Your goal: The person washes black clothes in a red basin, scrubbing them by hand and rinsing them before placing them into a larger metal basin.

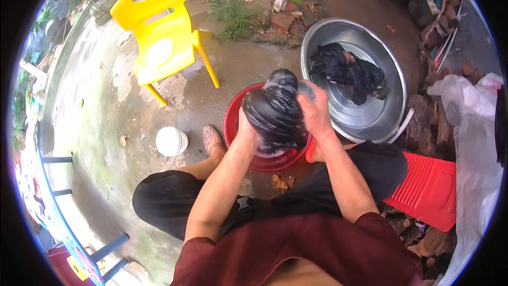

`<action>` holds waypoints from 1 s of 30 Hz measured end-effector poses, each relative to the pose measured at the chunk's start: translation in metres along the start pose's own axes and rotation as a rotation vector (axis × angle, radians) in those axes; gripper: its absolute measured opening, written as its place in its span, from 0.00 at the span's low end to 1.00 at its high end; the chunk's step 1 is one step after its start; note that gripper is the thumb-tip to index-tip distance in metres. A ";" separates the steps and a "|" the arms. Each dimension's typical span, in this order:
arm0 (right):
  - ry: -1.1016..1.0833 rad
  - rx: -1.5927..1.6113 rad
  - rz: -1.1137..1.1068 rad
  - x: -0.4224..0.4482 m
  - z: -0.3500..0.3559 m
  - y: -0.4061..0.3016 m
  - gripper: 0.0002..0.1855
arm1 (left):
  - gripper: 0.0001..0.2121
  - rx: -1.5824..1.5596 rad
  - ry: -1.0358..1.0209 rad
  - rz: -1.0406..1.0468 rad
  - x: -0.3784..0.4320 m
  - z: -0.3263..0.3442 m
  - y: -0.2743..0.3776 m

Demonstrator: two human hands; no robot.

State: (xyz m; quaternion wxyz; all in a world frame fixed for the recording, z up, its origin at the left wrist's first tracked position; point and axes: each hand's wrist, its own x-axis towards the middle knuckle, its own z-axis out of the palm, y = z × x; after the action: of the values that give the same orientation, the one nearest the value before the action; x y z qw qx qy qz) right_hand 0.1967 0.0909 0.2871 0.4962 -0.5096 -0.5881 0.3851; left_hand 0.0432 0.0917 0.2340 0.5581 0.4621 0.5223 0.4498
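A bundle of wet black cloth, streaked with white suds, is bunched up over the red plastic basin between my feet. My left hand grips its left side, with the fingers mostly hidden behind the cloth. On the other side, my right hand holds the bundle near its upper right, where a greyish, sudsy part shows beside the fingers. Foam clings to the cloth's lower edge inside the basin. To the right stands a large metal basin with dark wet clothing lying in it.
A yellow plastic chair stands ahead on the left. Near my left foot is a white tub. A red washboard rests by my right knee, beside stacked wood and plastic sheeting. A blue-edged table is at far left.
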 end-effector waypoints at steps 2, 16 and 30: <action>-0.014 -0.137 -0.072 0.001 -0.003 -0.015 0.17 | 0.10 0.212 -0.099 -0.013 -0.007 0.008 0.055; -0.234 -0.706 0.148 0.003 -0.014 0.084 0.14 | 0.15 0.115 -0.257 -0.096 -0.012 -0.041 -0.085; -0.209 -0.375 0.712 -0.043 0.014 0.226 0.29 | 0.34 0.578 0.133 -0.429 0.031 -0.079 -0.193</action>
State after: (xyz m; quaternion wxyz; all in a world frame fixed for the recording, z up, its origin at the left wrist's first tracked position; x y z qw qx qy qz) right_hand 0.2320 0.0914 0.0596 0.1684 -0.7209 -0.4820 0.4686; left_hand -0.0300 0.0937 0.0360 0.4507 0.4504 0.7481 0.1854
